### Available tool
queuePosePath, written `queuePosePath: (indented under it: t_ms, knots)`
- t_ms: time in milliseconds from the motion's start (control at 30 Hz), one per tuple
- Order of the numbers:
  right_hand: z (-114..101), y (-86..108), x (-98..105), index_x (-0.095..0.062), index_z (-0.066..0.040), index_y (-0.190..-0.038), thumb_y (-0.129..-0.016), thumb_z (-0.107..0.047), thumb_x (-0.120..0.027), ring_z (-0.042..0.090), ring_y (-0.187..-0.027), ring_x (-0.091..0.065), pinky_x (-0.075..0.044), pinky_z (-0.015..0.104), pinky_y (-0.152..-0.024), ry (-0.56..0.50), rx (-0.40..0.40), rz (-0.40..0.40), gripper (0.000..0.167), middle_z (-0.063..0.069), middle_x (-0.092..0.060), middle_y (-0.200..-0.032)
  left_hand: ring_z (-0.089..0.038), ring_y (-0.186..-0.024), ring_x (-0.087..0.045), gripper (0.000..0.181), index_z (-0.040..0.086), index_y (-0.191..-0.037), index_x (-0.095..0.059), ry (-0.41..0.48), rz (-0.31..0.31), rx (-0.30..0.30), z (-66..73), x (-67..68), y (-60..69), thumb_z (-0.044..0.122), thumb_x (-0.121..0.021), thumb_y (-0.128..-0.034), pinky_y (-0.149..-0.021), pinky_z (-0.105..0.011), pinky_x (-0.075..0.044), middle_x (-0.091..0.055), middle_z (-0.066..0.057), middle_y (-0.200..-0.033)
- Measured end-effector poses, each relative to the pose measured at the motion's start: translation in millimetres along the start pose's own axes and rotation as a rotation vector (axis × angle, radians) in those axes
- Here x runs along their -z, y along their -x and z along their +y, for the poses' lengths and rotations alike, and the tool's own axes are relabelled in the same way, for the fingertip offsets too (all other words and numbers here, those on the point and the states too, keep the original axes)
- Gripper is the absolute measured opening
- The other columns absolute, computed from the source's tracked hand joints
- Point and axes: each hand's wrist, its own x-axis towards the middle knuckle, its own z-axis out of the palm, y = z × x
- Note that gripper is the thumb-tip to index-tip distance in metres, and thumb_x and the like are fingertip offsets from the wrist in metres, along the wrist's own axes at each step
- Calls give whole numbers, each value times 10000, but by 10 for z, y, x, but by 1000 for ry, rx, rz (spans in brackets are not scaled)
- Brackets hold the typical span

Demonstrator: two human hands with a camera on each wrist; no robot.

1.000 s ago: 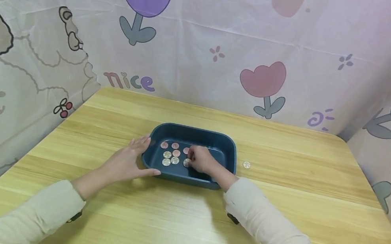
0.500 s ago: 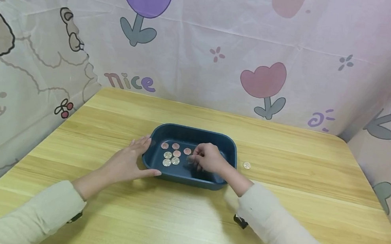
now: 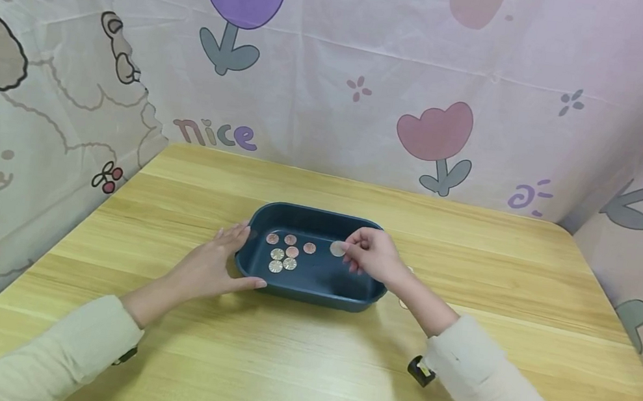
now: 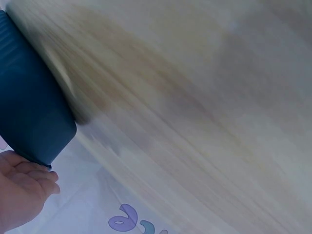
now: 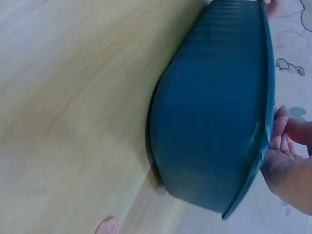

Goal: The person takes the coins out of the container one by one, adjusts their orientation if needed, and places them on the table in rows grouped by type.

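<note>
Yellowish wooden table (image 3: pixel 280 366) spreads before you and bears a dark blue tray (image 3: pixel 312 293). On the near side of the tray come your two light sleeves (image 3: pixel 475 360), with a black device (image 3: pixel 421 371) below the right one. Your left hand (image 3: pixel 205 267) rests against the left end of the tray, thumb and fingers spread well apart. Over the right part of the tray, your right hand (image 3: pixel 373 255) has thumb and fingers clamped on a pale coin (image 3: pixel 337 248). Inside the tray, toward the left, seven coins (image 3: pixel 289 263) lie flat, four reddish and three golden. Just right of the tray, your forearm (image 3: pixel 430 307) partly hides two loose coins (image 3: pixel 403 304). Behind the tray, farther away, hangs a flower-patterned cloth (image 3: pixel 340 26).
</note>
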Motion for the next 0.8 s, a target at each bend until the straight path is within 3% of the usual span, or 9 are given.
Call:
queuePosePath:
  t_ms: [167,500,800]
  knots:
    - [50,93,148,-580,81,-906,-916,-90,-564,137,-518,-554,-488,200,-472,-46,-11,19,172,158,-635,-702,-436,-1371,-245,1065,-34,-1418,-314,1,-4,5,6,-1,-3,700,-612,-706,-1118,-537,-258,-236,-184,-1522]
    - [254,272,435,-537,65,-894,-919,-92,-554,53,-503,-508,-459,190,-475,-144,-76,75,160,-43,-596,-619,-407,-1380,-250,1074,-45,-1413,-317,0,-5,-3,7,2,-10,708,-605,-704,-1130,-521,-241,-241,-191,-1518]
    - [475,396,672,-516,66,-912,-938,-120,-531,47,-533,-510,-463,176,-501,-135,-146,120,189,-47,-582,-639,-403,-1380,-253,1072,-45,-1413,-318,-11,-7,-1,1,-3,-15,705,-609,-704,-1127,-522,-251,-241,-188,-1519]
